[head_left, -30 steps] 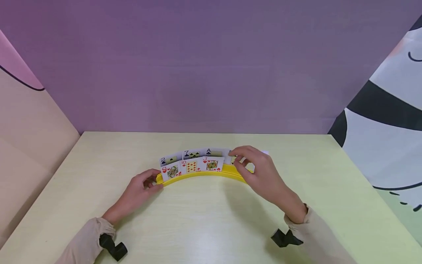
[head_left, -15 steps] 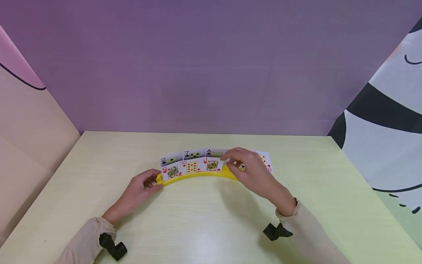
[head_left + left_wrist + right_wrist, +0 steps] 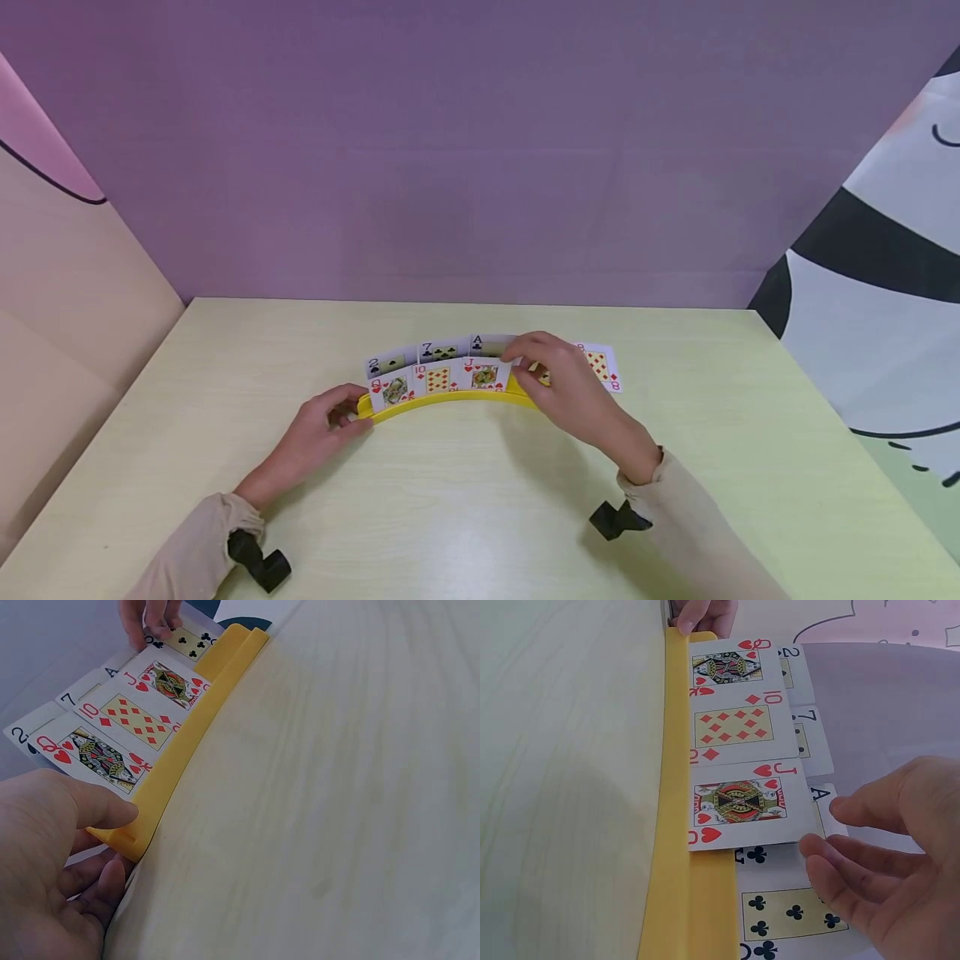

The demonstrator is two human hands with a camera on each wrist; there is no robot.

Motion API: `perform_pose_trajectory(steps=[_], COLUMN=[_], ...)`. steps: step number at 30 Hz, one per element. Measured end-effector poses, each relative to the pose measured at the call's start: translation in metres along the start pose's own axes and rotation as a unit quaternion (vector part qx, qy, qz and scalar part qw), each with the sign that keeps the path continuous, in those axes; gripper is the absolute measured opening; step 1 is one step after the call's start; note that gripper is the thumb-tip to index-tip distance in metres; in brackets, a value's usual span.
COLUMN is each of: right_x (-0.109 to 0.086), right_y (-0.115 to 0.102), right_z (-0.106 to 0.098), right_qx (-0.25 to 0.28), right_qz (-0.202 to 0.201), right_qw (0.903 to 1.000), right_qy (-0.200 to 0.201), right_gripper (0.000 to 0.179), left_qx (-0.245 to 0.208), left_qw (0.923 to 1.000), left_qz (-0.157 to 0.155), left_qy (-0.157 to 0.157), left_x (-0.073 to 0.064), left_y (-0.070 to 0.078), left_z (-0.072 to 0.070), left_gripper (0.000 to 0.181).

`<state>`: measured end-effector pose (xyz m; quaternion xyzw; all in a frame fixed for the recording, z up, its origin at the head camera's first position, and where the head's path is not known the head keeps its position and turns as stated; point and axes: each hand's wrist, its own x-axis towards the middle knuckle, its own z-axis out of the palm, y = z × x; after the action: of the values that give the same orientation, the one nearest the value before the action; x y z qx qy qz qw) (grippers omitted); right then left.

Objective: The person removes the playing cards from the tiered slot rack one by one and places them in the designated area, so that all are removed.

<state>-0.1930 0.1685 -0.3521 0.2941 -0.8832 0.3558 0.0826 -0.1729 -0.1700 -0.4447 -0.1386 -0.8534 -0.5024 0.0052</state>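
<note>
A curved yellow playing card holder (image 3: pixel 442 397) stands on the table with two rows of cards. My left hand (image 3: pixel 318 429) grips its left end, thumb in front and fingers behind. The queen of hearts (image 3: pixel 726 667), ten of diamonds (image 3: pixel 735 726) and jack of hearts (image 3: pixel 742 802) fill the front row's left part. Behind them show a two (image 3: pixel 388 364), a seven (image 3: pixel 441 350) and an ace (image 3: pixel 491 343). My right hand (image 3: pixel 570 387) has its fingertips, slightly apart, at the jack's upper right corner and the ace's top edge. It partly hides a clubs card (image 3: pixel 791 915).
A diamonds card (image 3: pixel 600 367) stands at the right of the back row, partly behind my right hand. The pale wooden table (image 3: pixel 450 500) ends at a purple wall (image 3: pixel 480 167). Black devices (image 3: pixel 258 562) sit on both cuffs.
My right hand has moved left along the holder from the clubs card to the jack's corner, uncovering the diamonds card at the right. My left hand keeps its grip on the holder.
</note>
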Motion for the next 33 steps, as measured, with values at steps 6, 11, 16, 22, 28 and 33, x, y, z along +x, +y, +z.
perform_pose_trajectory(steps=[6, 11, 16, 22, 28, 33], right_x=[0.0, 0.002, 0.002, -0.001, -0.001, -0.002], right_y=[0.005, 0.011, 0.019, 0.024, 0.021, 0.021], right_z=[0.003, 0.007, 0.012, 0.019, 0.021, 0.021], right_qx=[0.017, 0.027, 0.02, -0.001, -0.017, -0.026], right_qz=[0.013, 0.003, 0.01, 0.035, 0.035, 0.033], right_qw=[0.9997, 0.9993, 0.9982, 0.996, 0.996, 0.9959], right_qy=[-0.007, -0.026, -0.056, -0.082, -0.08, -0.081], right_gripper=[0.019, 0.02, 0.02, 0.019, 0.019, 0.02], left_qx=[0.0, 0.006, 0.004, -0.004, 0.003, 0.0], left_qw=[1.0, 1.0, 1.0, 0.9999, 1.0, 1.0], left_qz=[0.003, 0.002, 0.004, 0.01, 0.004, 0.002], left_qy=[-0.001, 0.001, 0.006, -0.002, 0.002, 0.005], left_x=[0.0, 0.0, 0.002, 0.003, 0.002, 0.002], left_y=[0.0, -0.003, -0.004, -0.002, -0.001, -0.003], left_z=[0.0, 0.0, 0.003, 0.005, 0.005, 0.006], left_gripper=[0.034, 0.033, 0.034, 0.034, 0.033, 0.032])
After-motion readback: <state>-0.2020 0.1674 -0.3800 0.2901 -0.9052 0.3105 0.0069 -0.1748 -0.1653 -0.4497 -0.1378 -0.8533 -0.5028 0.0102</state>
